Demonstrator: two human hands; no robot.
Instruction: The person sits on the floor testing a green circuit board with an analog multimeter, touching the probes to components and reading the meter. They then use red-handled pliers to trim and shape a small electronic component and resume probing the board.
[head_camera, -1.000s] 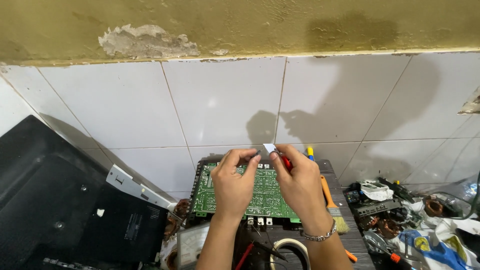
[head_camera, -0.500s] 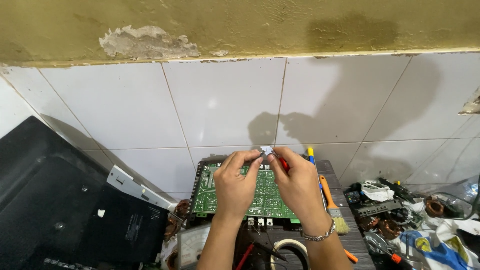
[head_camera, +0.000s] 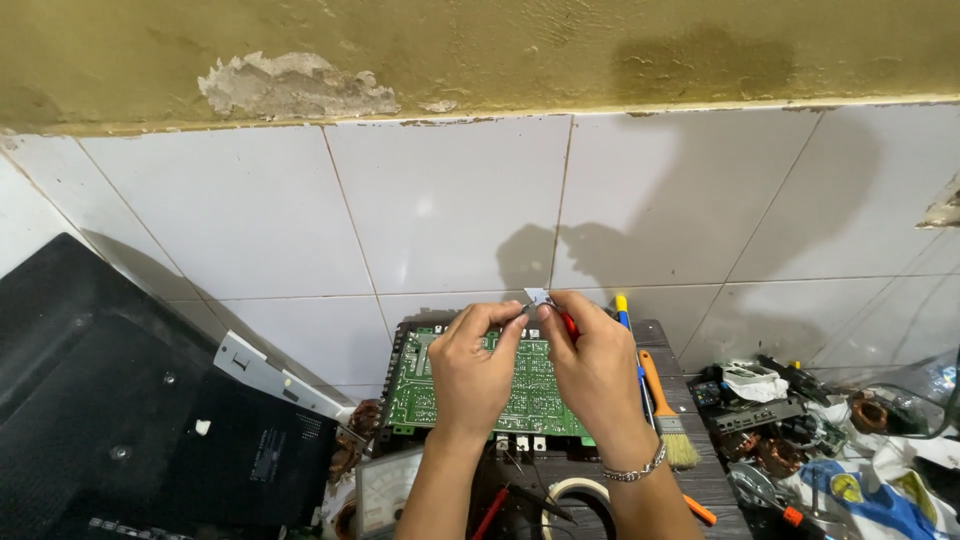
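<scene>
My left hand (head_camera: 478, 367) and my right hand (head_camera: 592, 362) meet above a green circuit board (head_camera: 430, 392) that lies on a dark bench. Together their fingertips pinch a small pale grey piece (head_camera: 537, 297), held up over the board's far edge. A red-handled tool (head_camera: 568, 324) shows just behind my right fingers; I cannot tell whether that hand grips it. A bracelet sits on my right wrist.
A large black panel (head_camera: 120, 420) with a metal bracket (head_camera: 265, 372) leans at the left. An orange-handled brush (head_camera: 666, 410) and a yellow-tipped screwdriver (head_camera: 622, 308) lie right of the board. Loose electronic parts (head_camera: 790, 420) pile up at the right. A tape roll (head_camera: 570, 497) and meter (head_camera: 385, 490) lie near me.
Both hands stay over the board with only small finger movements; the small grey piece has shifted slightly between the fingertips.
</scene>
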